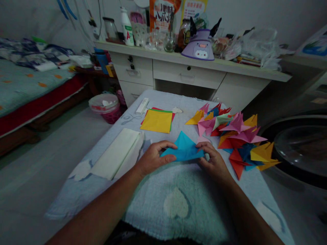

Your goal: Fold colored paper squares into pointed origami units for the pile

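A blue sheet of paper (184, 149), folded into a triangle, lies on the pale blue towel (176, 190) that covers the table. My left hand (152, 159) pinches its left corner with thumb and fingers closed on it. My right hand (214, 162) pinches its right corner in the same way. A stack of flat coloured sheets with a yellow one on top (157, 120) lies beyond the hands. To the right sits a heap of several folded paper pieces (236, 136) in pink, red, yellow and blue.
A long white folded wad (118, 152) lies left of my left hand, a small white box (142, 105) farther back. Behind stands a cluttered white desk (194, 69), a pink bin (105, 107) on the floor, a bed (28, 88) at left, a round dark appliance (298, 146) at right.
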Demonstrator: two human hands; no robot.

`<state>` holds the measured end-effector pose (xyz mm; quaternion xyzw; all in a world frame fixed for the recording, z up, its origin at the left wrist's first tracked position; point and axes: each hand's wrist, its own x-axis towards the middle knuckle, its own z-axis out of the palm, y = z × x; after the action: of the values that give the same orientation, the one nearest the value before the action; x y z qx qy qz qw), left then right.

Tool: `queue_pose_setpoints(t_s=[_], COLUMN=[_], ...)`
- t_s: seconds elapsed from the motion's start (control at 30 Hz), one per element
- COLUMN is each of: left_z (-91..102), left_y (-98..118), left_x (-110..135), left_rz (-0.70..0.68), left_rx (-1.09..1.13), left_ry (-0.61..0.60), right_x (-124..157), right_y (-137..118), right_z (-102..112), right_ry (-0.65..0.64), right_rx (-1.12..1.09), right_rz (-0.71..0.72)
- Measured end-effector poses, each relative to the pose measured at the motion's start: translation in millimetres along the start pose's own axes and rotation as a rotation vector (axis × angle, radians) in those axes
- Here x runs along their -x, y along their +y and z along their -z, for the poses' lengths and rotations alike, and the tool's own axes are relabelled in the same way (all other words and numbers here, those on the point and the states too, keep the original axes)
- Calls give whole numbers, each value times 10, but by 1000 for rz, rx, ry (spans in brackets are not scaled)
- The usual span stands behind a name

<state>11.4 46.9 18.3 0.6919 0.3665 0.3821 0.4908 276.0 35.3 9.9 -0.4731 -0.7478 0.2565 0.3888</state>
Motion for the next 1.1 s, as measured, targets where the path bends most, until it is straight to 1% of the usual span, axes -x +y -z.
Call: queue_pose_setpoints(t_s=[0.07,0.13,0.23,0.33,0.43,0.6,0.67,0.8,0.9,0.97,1.03,1.1], left_z=[-5,-23,-59,-83,-85,-67,-66,-79,-88,-87,-84,-83], left_y=[6,6,-8,-41,-61,-36,-31,-45,-42,-31,-25,-37], left_x=[3,-2,-16,-30,-38,-37,-33,-25,-26,-31,-36,-41], left_rz=[-60,-105,-130,-137,-126,-119,-116,-48,-10,2,39,81], left_rx=[-53,-155,-259,-246,-213,-177,-163,-143,-53,-14,-29,-50], left_ry=[-11,2,39,83,111,104,93,108,101,70,43,27], right_x=[5,12,18,16,17,39,45,35,15,3,-3,0], right_y=[6,11,11,-7,-28,-5,16,23,-14,-41,-59,-66], right_z=[5,17,34,30,13,8,12,19,28,33,32,22], right_ry=[17,20,-13,-80,-141,-73,-90,-170,-234,-225,-209,-221], right_rx=[-10,-13,17,4,-116,-242,-302,-406,-425,-397,-375,-371], right_rz=[5,-13,-73,-117,-144,-261,-314,-353,-343,-319,-300,-311])
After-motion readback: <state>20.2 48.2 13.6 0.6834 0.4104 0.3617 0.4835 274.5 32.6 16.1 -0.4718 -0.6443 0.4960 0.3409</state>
